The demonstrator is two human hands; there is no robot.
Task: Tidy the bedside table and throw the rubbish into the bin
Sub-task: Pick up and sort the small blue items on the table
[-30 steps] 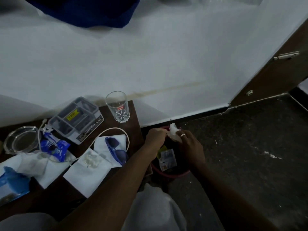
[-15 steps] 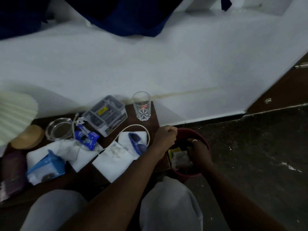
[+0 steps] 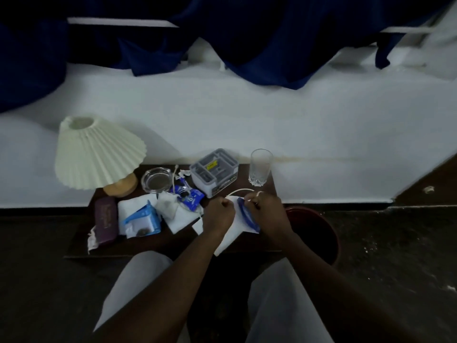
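Your right hand (image 3: 268, 212) has come out of the bin (image 3: 321, 233) and joined your left hand (image 3: 218, 215) over the bedside table (image 3: 81, 243). Right fingers are pinched on the white cable (image 3: 238, 191) above the blue sunglasses (image 3: 247, 219); left is fisted, and I cannot tell what it holds. The bin stands at 3 o'clock of the table, the glass (image 3: 260, 167) at 12 o'clock of your hands.
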